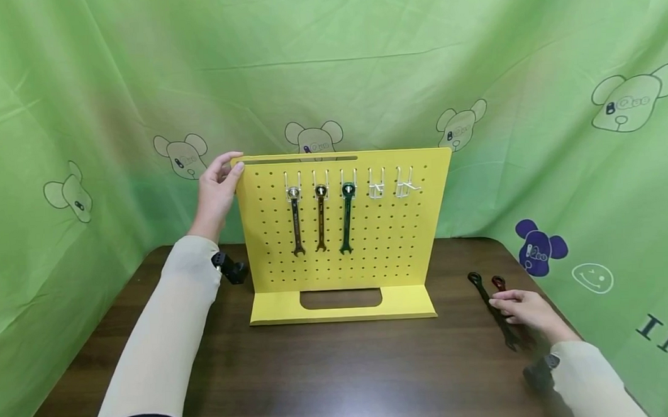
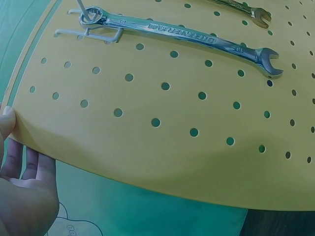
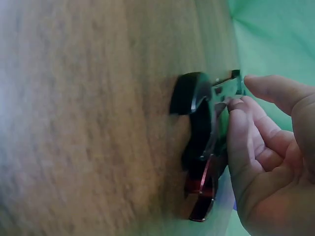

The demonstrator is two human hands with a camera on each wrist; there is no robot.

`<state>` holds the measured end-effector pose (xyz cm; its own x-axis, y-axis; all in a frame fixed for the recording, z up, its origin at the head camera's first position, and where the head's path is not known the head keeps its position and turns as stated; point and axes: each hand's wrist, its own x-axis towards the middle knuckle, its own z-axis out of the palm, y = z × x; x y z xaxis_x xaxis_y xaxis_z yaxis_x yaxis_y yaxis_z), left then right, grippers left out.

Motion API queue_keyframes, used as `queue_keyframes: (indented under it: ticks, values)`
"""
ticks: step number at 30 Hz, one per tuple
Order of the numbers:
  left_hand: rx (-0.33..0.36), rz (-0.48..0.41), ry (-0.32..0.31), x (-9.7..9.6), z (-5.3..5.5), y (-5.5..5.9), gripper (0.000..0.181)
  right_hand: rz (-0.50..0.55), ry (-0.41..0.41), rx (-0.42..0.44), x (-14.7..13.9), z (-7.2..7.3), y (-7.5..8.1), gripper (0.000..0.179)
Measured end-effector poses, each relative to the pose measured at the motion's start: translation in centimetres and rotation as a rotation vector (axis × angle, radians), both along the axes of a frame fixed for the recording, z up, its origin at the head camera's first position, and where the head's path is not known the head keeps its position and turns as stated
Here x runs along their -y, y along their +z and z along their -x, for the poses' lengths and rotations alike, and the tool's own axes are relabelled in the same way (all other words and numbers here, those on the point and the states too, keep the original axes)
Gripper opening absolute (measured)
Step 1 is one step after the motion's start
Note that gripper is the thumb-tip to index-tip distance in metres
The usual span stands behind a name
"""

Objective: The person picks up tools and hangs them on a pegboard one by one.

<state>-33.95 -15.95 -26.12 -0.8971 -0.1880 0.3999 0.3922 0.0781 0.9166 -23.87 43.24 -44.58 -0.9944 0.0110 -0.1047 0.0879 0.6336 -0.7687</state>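
Note:
My left hand (image 1: 215, 192) grips the upper left corner of a yellow pegboard (image 1: 337, 268), thumb in front and fingers behind. Three combination wrenches hang from its hooks: a silver one (image 2: 182, 33), a bronze one (image 1: 321, 218) and a green one (image 1: 348, 217). Over at the right of the table, my right hand (image 1: 526, 312) is at a dark combination wrench (image 1: 504, 328) lying flat. Its fingertips are at the wrench, while the thumb stands apart in the right wrist view. A red wrench (image 1: 498, 281) lies beside the dark one, partly hidden by the hand.
Two white hooks (image 1: 376, 187) on the right part of the pegboard bear no wrench. The board stands on a yellow base (image 1: 271, 309) on the brown wooden table (image 1: 342, 372). A green printed curtain (image 1: 361, 75) surrounds the table at the back and sides.

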Motion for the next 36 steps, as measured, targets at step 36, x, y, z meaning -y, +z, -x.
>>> queue_keyframes:
  ticks: [36]
  values:
    - [0.02, 0.028, 0.018, 0.11, 0.39, -0.24, 0.033, -0.062, -0.126, 0.084, 0.04, 0.89, -0.12, 0.037]
